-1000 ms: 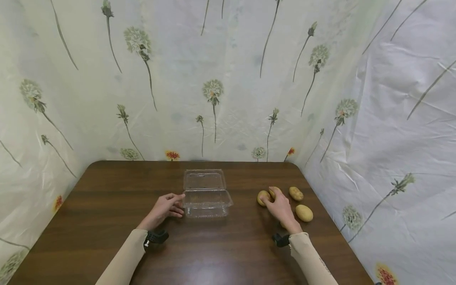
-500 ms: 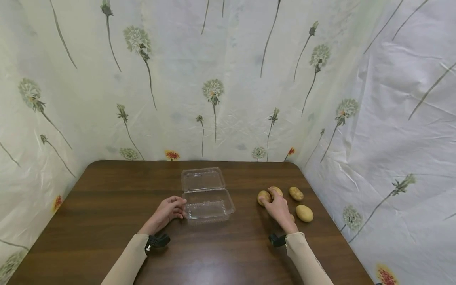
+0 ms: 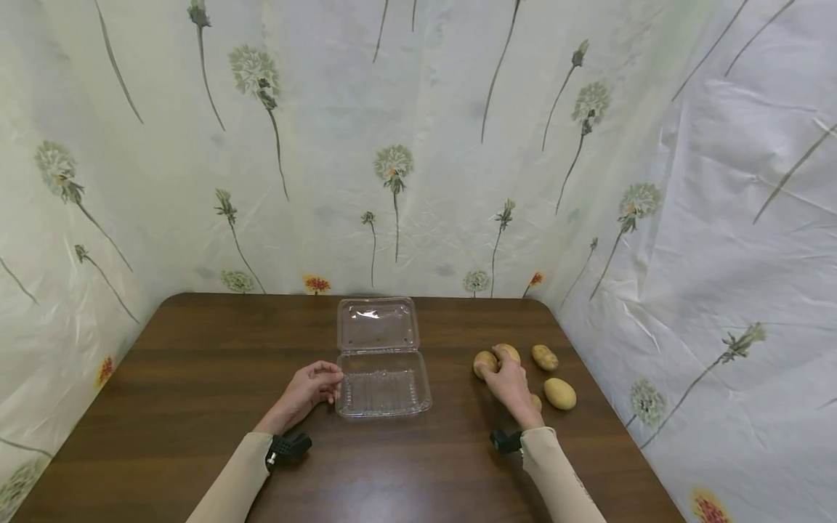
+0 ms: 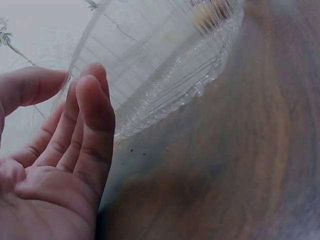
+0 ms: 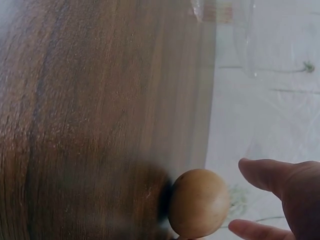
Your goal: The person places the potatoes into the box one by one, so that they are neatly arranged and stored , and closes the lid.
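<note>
Your left hand point(image 3: 306, 388) pinched the plastic clamshell point(image 3: 384, 394), ideally lightly; your right hand point(image 3: 512, 386), spread wide near the potato point(image 3: 482, 364), probably needed a fuller wrap.

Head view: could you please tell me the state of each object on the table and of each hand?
Plastic container, unfolded, hollow side up.
Lid, open, folded back from the person.
Left potato, unpeeled, outside the container.
Back potato, partly covered.
Far-right potato, unpeeled, untouched.
Near-right potato, unpeeled, untouched.
Fifth potato, mostly hidden.
Left hand, pinching the container's left rim.
Right hand, over the left and back potatoes; contact unclear.
</note>
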`<state>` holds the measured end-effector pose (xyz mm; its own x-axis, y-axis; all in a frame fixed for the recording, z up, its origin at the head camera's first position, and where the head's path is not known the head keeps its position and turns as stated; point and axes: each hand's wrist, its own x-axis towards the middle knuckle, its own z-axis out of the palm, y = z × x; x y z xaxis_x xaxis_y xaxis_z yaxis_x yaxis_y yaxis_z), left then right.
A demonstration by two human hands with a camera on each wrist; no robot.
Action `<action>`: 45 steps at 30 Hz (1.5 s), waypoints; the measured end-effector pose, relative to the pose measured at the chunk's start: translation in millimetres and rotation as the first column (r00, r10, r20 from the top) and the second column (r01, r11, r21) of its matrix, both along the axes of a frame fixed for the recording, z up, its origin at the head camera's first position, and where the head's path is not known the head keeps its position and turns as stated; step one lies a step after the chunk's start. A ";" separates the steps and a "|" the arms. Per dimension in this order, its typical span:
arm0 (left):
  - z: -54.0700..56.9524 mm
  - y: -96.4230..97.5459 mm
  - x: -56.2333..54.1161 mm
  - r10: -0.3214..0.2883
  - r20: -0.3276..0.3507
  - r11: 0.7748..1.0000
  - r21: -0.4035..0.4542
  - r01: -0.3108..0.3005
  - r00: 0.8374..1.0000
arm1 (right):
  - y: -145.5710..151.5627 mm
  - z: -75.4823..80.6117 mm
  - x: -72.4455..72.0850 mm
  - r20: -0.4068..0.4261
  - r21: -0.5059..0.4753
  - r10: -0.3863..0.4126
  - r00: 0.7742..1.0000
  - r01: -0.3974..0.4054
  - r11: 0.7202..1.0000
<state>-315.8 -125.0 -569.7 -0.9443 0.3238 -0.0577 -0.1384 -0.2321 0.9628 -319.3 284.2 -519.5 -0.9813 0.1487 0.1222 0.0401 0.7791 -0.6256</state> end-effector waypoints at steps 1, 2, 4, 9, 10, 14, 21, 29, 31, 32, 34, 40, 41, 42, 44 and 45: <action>-0.6 -0.4 0.3 -0.001 -0.005 1.000 -0.002 0.001 1.000 | -0.1 -0.5 -0.2 0.000 -0.002 -0.003 1.000 0.003 1.000; -1.1 -0.6 0.5 0.001 -0.009 1.000 -0.003 -0.001 1.000 | -0.1 -0.9 -0.4 -0.003 -0.003 -0.006 1.000 0.006 1.000; -2.0 -1.0 0.6 0.001 -0.014 1.000 -0.003 -0.001 1.000 | 0.3 -1.7 -1.1 -0.007 -0.006 -0.012 1.000 0.012 1.000; -3.1 -1.1 0.7 0.000 -0.007 1.000 0.001 0.000 1.000 | 0.7 -4.0 -2.2 -0.005 -0.013 -0.031 0.999 0.031 0.999; -3.0 -1.1 0.9 0.001 -0.006 1.000 0.001 -0.001 1.000 | 0.5 -4.5 -2.5 -0.007 -0.015 -0.036 0.999 0.036 0.999; -2.5 -1.1 1.0 -0.001 -0.015 1.000 0.007 0.001 1.000 | -1.0 -6.3 -3.6 -0.022 -0.026 -0.051 0.998 0.050 0.998; -1.5 -1.0 1.0 -0.007 -0.025 1.000 0.012 0.007 1.000 | -3.4 -10.8 -6.1 -0.024 -0.054 -0.076 0.997 0.075 0.996; -2.2 -1.8 0.7 -0.007 -0.020 1.000 0.014 0.007 1.000 | -6.4 -14.5 -7.0 -0.006 -0.086 -0.089 0.996 0.088 0.992; -2.5 -2.0 0.7 -0.007 -0.017 1.000 0.015 0.008 1.000 | -6.8 -15.1 -7.1 -0.003 -0.096 -0.092 0.996 0.091 0.991; -2.6 -2.1 0.7 -0.007 -0.017 1.000 0.015 0.007 1.000 | -6.9 -15.3 -7.2 -0.004 -0.096 -0.090 0.996 0.090 0.991; -2.7 -2.4 0.6 -0.004 -0.018 1.000 0.013 0.005 1.000 | -7.3 -15.4 -8.0 -0.007 -0.102 -0.095 0.995 0.094 0.990; -2.8 -3.7 -0.1 -0.016 -0.041 1.000 0.007 0.016 0.999 | -8.3 -15.7 -10.7 -0.012 -0.109 -0.115 0.993 0.113 0.988; -2.9 -3.9 -0.1 -0.019 -0.041 1.000 0.007 0.019 0.999 | -8.3 -16.0 -11.0 -0.012 -0.107 -0.117 0.993 0.115 0.988; -3.2 -4.1 0.0 -0.024 -0.045 1.000 0.004 0.024 0.999 | -8.6 -16.1 -11.0 -0.012 -0.106 -0.120 0.993 0.118 0.987; -3.5 -4.4 0.2 -0.030 -0.048 1.000 0.001 0.030 0.998 | -8.9 -17.1 -11.2 -0.013 -0.104 -0.128 0.992 0.126 0.987; -3.6 -4.5 0.4 -0.031 -0.049 1.000 0.001 0.031 0.998 | -9.1 -17.6 -11.3 -0.013 -0.103 -0.131 0.991 0.129 0.986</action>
<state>-315.4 -129.5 -573.3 -0.9355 0.3531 -0.0108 -0.0982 -0.2305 0.9681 -330.6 275.1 -537.1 -0.9504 0.2873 0.1189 0.1239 0.7006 -0.7027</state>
